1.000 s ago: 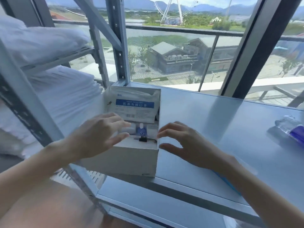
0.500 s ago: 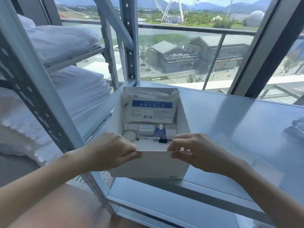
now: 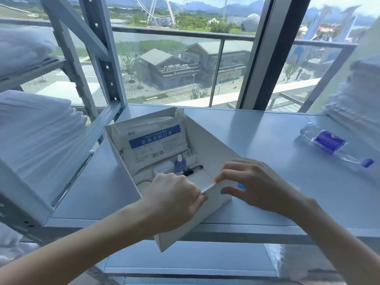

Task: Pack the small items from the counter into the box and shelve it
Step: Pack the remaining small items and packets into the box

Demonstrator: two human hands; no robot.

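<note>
White cardboard box [image 3: 209,140], mid-frame, holds one glossy mask packet [image 3: 153,140]; left hand [image 3: 172,195] and right hand [image 3: 259,186] pinch its near flap.

**Room on my right, racking tight on my left**

My left hand [image 3: 174,194] and right hand [image 3: 257,182] pinch the near wall of the box [image 3: 211,145]. Inside, the mask pack [image 3: 152,138] blocks the back and small items [image 3: 164,168] crowd the floor. Only the right front corner is open. On the left, the rack post [image 3: 106,66] and folded linen [image 3: 35,128] hem me in. On the right, bare counter [image 3: 263,138] reaches the water bottle [image 3: 331,142], with a linen stack [image 3: 359,93] beyond it.
</note>
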